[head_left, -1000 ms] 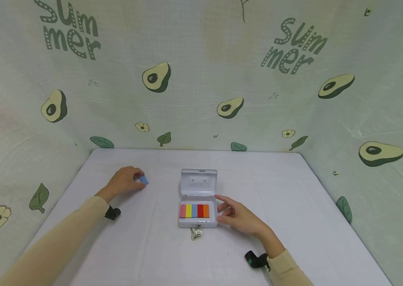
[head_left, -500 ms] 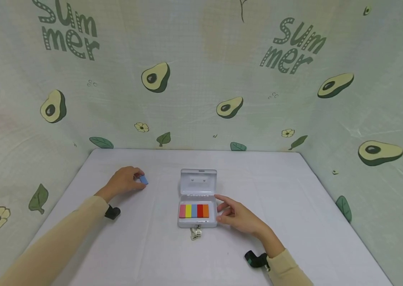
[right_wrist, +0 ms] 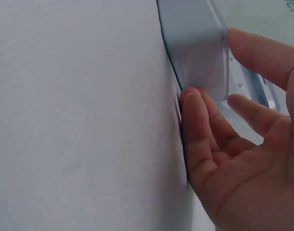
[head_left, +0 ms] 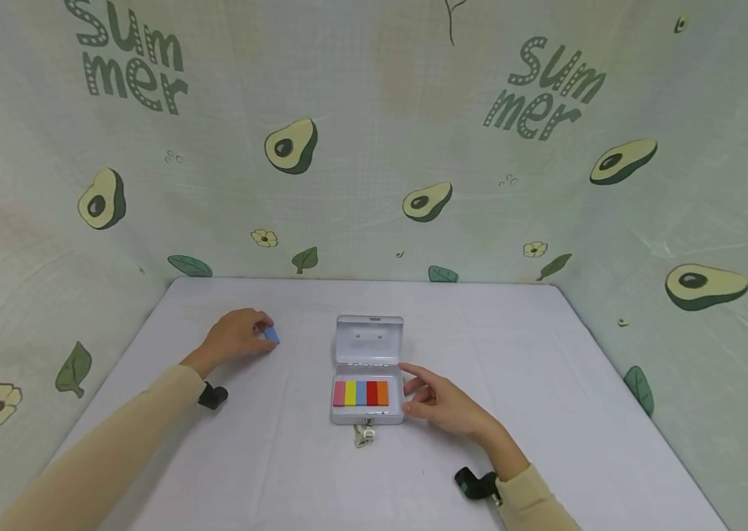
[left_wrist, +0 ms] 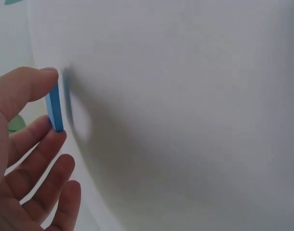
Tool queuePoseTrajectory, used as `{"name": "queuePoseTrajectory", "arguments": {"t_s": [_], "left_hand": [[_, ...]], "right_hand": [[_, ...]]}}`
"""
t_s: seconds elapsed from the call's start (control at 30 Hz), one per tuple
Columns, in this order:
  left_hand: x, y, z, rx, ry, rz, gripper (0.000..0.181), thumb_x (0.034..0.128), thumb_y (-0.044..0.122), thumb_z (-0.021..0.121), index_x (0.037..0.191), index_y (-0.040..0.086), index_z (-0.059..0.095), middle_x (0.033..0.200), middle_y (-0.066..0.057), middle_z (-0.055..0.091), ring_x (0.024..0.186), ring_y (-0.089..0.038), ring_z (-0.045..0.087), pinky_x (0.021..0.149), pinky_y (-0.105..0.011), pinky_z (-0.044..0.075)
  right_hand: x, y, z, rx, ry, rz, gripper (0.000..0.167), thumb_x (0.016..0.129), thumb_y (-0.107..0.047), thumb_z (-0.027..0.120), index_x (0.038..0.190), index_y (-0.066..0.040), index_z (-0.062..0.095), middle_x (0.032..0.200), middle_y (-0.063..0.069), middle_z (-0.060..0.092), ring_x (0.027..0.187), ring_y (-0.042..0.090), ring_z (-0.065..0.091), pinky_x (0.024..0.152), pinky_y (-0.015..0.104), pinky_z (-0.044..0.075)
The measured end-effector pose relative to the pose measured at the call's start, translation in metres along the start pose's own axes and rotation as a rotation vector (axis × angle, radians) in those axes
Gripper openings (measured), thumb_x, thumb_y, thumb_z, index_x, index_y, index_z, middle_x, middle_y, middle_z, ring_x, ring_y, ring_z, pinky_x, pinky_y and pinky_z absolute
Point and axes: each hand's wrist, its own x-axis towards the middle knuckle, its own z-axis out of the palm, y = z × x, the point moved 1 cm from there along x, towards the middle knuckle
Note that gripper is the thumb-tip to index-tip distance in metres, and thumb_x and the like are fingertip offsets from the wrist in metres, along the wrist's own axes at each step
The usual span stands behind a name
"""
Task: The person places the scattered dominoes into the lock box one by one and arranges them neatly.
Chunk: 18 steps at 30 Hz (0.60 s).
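My left hand point(head_left: 236, 339) pinches a thin blue block point(head_left: 271, 335) between thumb and fingertips, left of the box. In the left wrist view the blue block point(left_wrist: 54, 108) stands on edge, close to the white cloth, with a shadow beside it. A small grey metal cash box point(head_left: 368, 418) lies in the middle with its lid point(head_left: 369, 340) raised toward the back. Inside it sits a row of coloured strips point(head_left: 361, 394): pink, yellow, blue, red and orange. My right hand point(head_left: 447, 402) rests with loosely bent fingers against the box's right side; the right wrist view shows its fingertips at the box wall point(right_wrist: 197, 53).
A lock with keys point(head_left: 364, 434) hangs at the box's front edge. White cloth covers the table point(head_left: 507, 332). Printed fabric walls point(head_left: 361, 88) enclose it at the back and sides. Black wrist cameras point(head_left: 476, 483) are strapped to both wrists.
My left hand has shifted very slightly to the right with the blue block still pinched. The right hand and the box have stayed in place.
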Motion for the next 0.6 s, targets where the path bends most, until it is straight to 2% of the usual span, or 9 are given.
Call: {"name": "queuePoseTrajectory", "arguments": {"t_s": [0.23, 0.43, 0.6], "left_hand": [[0.004, 0.016, -0.001, 0.010, 0.013, 0.026, 0.045, 0.0895, 0.032, 0.085, 0.127, 0.009, 0.074, 0.115, -0.009, 0.074, 0.108, -0.030, 0.066, 0.096, -0.052, 0.055], [0.002, 0.043, -0.006, 0.000, 0.021, 0.052, 0.044, 0.0882, 0.034, 0.087, 0.126, 0.014, 0.075, 0.113, -0.005, 0.073, 0.106, -0.028, 0.067, 0.089, -0.048, 0.058], [-0.003, 0.069, -0.006, 0.019, 0.048, 0.089, 0.045, 0.0862, 0.036, 0.089, 0.124, 0.017, 0.076, 0.111, -0.002, 0.073, 0.105, -0.025, 0.066, 0.089, -0.046, 0.059]], "right_hand": [[0.000, -0.001, 0.000, -0.005, 0.009, 0.000, 0.072, 0.100, -0.022, 0.076, 0.163, -0.012, 0.042, 0.132, 0.012, 0.064, 0.103, 0.023, 0.062, 0.081, 0.024, 0.053], [0.000, -0.001, 0.001, -0.006, 0.007, 0.003, 0.072, 0.100, -0.022, 0.076, 0.163, -0.011, 0.042, 0.131, 0.012, 0.064, 0.102, 0.023, 0.061, 0.080, 0.024, 0.053], [0.000, -0.002, 0.001, 0.000, 0.009, 0.004, 0.072, 0.100, -0.022, 0.076, 0.163, -0.012, 0.042, 0.131, 0.012, 0.064, 0.102, 0.023, 0.061, 0.080, 0.024, 0.054]]}}
